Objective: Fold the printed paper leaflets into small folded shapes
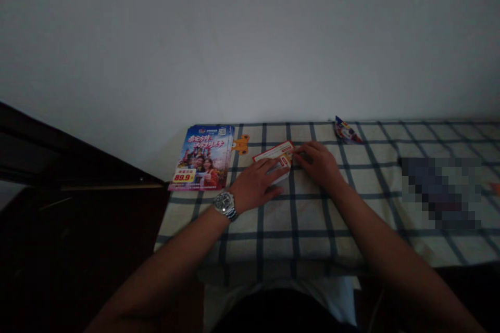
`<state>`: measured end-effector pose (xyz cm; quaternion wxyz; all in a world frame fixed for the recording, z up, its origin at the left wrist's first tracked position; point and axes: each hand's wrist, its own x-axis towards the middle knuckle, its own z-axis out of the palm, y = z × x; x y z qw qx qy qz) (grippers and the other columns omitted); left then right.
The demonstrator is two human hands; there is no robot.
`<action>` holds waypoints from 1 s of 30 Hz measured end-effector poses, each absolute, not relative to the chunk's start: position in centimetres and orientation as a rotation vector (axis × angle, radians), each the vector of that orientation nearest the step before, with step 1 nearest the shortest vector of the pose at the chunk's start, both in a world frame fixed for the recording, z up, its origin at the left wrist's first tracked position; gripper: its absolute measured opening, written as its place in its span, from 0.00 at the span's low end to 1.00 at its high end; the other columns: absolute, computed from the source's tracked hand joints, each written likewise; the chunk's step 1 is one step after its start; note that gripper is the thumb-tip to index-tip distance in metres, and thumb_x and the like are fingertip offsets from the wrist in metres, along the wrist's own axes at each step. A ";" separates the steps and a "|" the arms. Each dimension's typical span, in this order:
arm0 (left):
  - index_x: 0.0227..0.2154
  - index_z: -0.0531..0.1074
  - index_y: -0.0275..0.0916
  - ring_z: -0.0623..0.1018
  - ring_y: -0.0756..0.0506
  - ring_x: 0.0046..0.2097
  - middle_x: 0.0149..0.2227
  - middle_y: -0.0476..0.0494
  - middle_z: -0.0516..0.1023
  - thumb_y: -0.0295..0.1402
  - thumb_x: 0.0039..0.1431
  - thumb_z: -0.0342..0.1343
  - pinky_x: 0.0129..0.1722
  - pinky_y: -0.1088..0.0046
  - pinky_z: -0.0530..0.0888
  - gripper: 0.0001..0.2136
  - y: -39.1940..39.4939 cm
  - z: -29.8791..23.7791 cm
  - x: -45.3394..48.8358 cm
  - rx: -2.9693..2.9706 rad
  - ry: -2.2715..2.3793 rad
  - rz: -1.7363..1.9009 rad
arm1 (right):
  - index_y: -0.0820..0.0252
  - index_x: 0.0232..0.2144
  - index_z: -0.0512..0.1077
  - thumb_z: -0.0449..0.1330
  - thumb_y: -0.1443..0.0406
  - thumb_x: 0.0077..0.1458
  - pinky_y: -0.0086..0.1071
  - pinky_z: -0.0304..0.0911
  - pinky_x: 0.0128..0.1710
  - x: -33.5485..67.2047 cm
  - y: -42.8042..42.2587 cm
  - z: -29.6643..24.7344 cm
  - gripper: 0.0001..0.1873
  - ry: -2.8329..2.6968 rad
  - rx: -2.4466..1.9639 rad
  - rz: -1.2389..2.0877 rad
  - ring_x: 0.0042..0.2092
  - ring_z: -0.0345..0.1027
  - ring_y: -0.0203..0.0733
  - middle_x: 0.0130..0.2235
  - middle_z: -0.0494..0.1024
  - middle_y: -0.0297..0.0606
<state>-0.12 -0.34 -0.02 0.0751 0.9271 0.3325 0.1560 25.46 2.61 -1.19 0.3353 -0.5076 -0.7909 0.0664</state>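
A folded flyer [273, 151], white with red edges and partly printed, lies at a slant on the checked cloth. My left hand [255, 184], with a metal watch [225, 205] on its wrist, rests flat across it, fingers spread and covering much of the paper. At the flyer's right corner, my right hand [321, 165] has its fingertips drawn together on the edge. To the left is a stack of colourful printed flyers [201, 158], the top one marked 89.9. An orange bear-shaped piece [240, 144] pokes out beside that stack.
A folded paper piece [346, 130] with blue and red print stands near the wall [250, 36]. Farther right lies a dark, pixelated object [439, 192]. The checked tablecloth [312, 234] covers the table, whose left side borders a dark area.
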 end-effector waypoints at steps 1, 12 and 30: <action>0.65 0.63 0.47 0.63 0.37 0.68 0.69 0.39 0.61 0.43 0.67 0.57 0.68 0.52 0.64 0.26 -0.3 -0.1 -0.1 2.774 0.997 0.476 | 0.55 0.43 0.77 0.61 0.63 0.64 0.44 0.69 0.49 25.4 2.6 -1.2 0.07 -2.088 -1.278 0.181 0.47 0.73 0.50 0.44 0.79 0.42; 0.65 0.64 0.47 0.60 0.36 0.70 0.69 0.39 0.60 0.43 0.67 0.57 0.69 0.48 0.59 0.26 -0.1 -0.2 -0.1 2.791 0.974 0.460 | 0.55 0.48 0.78 0.63 0.64 0.63 0.50 0.68 0.56 25.1 2.5 -1.7 0.11 -2.251 -1.010 0.223 0.55 0.73 0.52 0.52 0.80 0.46; 0.53 0.75 0.44 0.72 0.39 0.61 0.60 0.42 0.73 0.37 0.68 0.55 0.63 0.54 0.69 0.14 0.6 0.1 -0.7 2.796 0.860 0.534 | 0.55 0.47 0.78 0.64 0.65 0.62 0.50 0.69 0.55 25.3 2.6 -2.1 0.11 -2.289 -1.040 0.193 0.55 0.73 0.53 0.53 0.79 0.45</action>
